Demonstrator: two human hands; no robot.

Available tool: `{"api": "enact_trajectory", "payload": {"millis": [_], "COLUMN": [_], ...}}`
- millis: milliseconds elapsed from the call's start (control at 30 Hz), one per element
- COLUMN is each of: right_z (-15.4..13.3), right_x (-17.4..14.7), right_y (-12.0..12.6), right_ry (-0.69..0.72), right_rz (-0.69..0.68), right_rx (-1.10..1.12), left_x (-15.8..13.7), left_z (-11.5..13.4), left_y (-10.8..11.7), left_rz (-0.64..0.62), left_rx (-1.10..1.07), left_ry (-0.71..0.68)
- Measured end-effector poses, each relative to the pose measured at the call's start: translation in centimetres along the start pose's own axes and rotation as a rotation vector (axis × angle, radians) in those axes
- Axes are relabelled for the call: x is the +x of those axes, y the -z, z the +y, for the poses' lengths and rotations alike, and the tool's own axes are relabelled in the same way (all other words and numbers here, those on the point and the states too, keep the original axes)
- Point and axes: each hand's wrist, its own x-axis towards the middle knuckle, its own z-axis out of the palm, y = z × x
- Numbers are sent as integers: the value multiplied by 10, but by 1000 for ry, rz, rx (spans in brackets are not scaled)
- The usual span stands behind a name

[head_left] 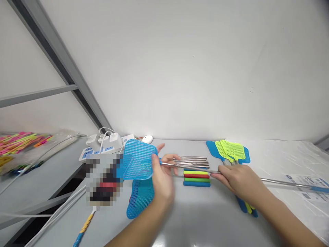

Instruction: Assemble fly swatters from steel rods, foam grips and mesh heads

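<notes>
A fly swatter [138, 158] with a blue mesh head and a long metal rod stretches across both hands, its blue handle end far to the right. My left hand [162, 178] pinches it at the neck between thumb and fingers, the other fingers partly spread. Around the middle of the rod, my right hand [238, 180] is closed. Below the held head, more blue mesh swatter heads [141, 200] lie on the table. Thin metal rods [194, 160] and coloured handle tubes [196, 180] lie in rows between my hands. Blue and yellow-green swatters [234, 151] are piled behind my right hand, partly hidden by it.
Power strips [100, 152] with white plugs and cables stand at the back left, near a round white object [147, 139]. A grey metal frame [56, 58] rises at the left. Bagged colourful sticks [25, 142] lie far left. Clear plastic wrapping [290, 159] covers the right side.
</notes>
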Motion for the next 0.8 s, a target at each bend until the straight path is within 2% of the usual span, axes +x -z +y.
{"api": "enact_trajectory", "payload": {"millis": [100, 233, 300, 400, 600, 667, 800], "right_z": [-18, -33, -36, -32, -1, 6, 7], "right_x": [3, 5, 5, 5, 0, -1, -2], "right_y": [6, 12, 14, 11, -1, -1, 4], "right_ry": [-6, -79, -101, -123, -182, -204, -170], "right_rz": [6, -5, -26, -73, -151, -162, -126], "right_rx": [30, 65, 110, 167, 129, 132, 101], "left_x": [-17, -15, -7, 9, 43, 52, 61], "left_z": [-9, -8, -4, 6, 26, 31, 35], "left_y": [-8, -7, -4, 0, 19, 26, 31], "left_rz": [-83, -101, -63, 43, 282, 309, 273], "left_rx": [-21, -8, -7, -42, -127, -136, -136], "left_ry": [98, 131, 122, 36, -99, -121, -172]}}
